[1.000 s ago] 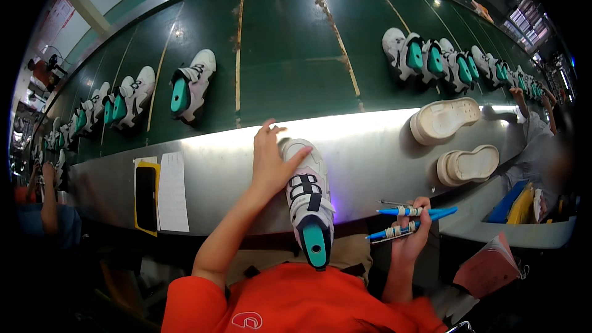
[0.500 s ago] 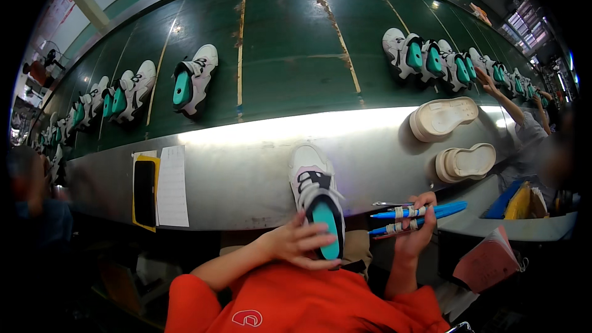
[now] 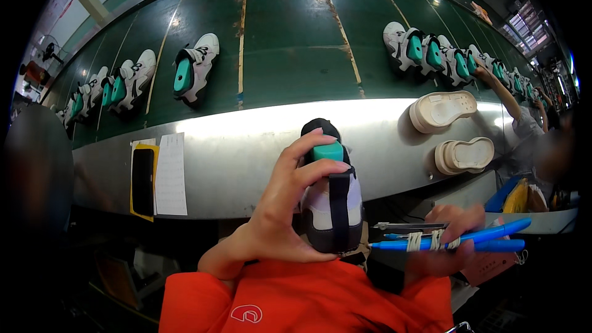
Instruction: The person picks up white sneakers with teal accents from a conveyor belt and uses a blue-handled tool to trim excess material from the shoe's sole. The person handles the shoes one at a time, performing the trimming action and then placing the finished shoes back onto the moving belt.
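Holding a white-and-black shoe (image 3: 331,206) upright at chest height, our left hand (image 3: 280,209) wraps its side, fingers curled and pressed to the upper, fingertips reaching the teal last (image 3: 327,150) that fills it. The shoe hangs just in front of the metal bench edge (image 3: 246,148), heel toward us. Our right hand (image 3: 444,243) is closed around a bundle of blue pens (image 3: 456,243), taped together, with a slim metal tool lying alongside. To do this step well, we judge that the grip should stay firm on the side panels, thumb clear of the heel strip, so the shoe can be turned and inspected without smudging. Beyond the bench, the green conveyor belt (image 3: 290,37) carries further lasted shoes: one to the left (image 3: 194,71), a row to the right (image 3: 431,52). Two cream outsoles (image 3: 444,111) rest on the bench, cavities up and empty. A blue bin (image 3: 512,194) at right holds something yellow; we cannot tell what.
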A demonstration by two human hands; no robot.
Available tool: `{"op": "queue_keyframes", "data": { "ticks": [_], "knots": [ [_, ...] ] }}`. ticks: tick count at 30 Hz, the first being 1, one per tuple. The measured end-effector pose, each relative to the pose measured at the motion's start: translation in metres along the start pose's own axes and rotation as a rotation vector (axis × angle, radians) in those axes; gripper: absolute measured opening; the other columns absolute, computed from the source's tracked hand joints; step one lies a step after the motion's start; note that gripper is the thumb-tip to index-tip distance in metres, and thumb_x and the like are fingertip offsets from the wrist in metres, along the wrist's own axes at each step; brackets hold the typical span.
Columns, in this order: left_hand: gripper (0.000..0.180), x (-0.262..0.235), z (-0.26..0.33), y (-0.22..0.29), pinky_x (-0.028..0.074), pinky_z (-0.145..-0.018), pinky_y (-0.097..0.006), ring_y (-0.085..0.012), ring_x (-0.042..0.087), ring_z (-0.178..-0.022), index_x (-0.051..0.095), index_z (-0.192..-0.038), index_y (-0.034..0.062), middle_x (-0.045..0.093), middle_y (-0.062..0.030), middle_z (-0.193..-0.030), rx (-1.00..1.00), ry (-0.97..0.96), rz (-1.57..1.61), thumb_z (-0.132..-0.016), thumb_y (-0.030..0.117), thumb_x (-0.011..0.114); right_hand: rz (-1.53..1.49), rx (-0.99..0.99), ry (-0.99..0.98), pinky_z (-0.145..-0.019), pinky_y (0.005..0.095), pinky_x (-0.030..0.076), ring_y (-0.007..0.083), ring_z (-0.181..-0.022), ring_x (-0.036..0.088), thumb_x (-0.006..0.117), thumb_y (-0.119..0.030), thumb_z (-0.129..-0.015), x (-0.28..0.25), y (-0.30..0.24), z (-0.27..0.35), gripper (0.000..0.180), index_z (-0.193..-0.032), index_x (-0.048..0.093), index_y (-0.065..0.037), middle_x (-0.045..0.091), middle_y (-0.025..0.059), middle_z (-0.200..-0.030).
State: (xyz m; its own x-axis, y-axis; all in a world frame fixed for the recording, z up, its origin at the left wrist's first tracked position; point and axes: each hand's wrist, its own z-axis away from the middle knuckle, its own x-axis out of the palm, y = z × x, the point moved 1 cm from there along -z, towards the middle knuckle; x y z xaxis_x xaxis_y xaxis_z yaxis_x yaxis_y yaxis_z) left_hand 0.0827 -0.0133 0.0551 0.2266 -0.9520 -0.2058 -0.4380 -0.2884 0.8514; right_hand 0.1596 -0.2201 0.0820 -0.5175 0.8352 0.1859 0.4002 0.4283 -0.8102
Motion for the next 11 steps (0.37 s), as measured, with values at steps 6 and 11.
{"op": "queue_keyframes", "data": {
  "ticks": [6, 11],
  "knots": [
    [0.08, 0.003, 0.002, -0.002, 0.035, -0.093, -0.041, -0.0369, 0.032, -0.121, 0.045, -0.117, 0.012, 0.032, -0.0183, -0.128, -0.006, 0.021, 0.018, -0.047, 0.014, 0.082, -0.016, 0.009, -0.328, -0.034, 0.0256, 0.032, 0.0153, -0.034, 0.042, 0.052, -0.039, -0.085, 0.002, 0.004, -0.01, 0.041, -0.069, 0.057, -0.001, 0.049, 0.0058, -0.048],
    [0.078, 0.003, 0.001, 0.0, 0.035, -0.094, -0.041, -0.0364, 0.031, -0.122, 0.045, -0.118, 0.0134, 0.032, -0.0175, -0.128, -0.016, 0.002, 0.03, -0.049, 0.014, 0.082, 0.047, 0.022, -0.423, -0.034, 0.0269, 0.033, 0.0171, -0.035, 0.044, 0.052, -0.042, -0.084, 0.003, 0.002, -0.014, 0.042, -0.07, 0.058, -0.003, 0.05, 0.0056, -0.049]
  ]
}}
